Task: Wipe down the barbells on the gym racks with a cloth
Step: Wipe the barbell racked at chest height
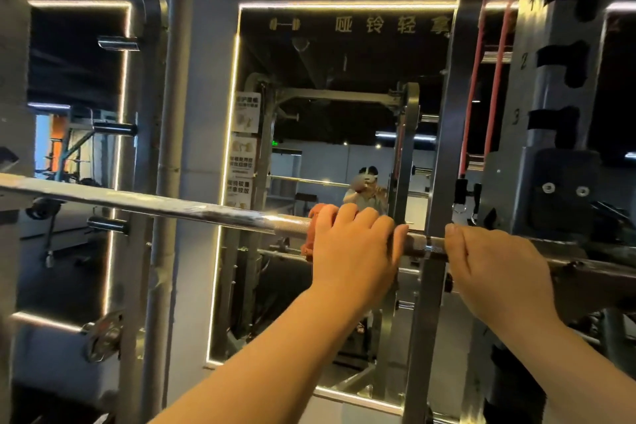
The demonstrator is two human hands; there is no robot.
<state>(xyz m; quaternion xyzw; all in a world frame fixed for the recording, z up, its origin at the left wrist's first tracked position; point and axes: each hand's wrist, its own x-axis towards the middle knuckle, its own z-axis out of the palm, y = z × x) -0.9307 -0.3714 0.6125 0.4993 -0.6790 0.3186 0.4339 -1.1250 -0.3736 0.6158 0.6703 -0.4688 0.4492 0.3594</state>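
Fingers (347, 222) of left hand (347, 251) curled over orange cloth (315, 221) on shiny knurled barbell (172, 205), right hand (495, 265) gripping bare steel

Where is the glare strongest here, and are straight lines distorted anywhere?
Head view: the gym is dim, lit by warm light strips around the wall mirror; the strongest glare sits on the chrome barbell beside the orange cloth under the left hand; in the same view, the steel rack uprights bow near the edges.
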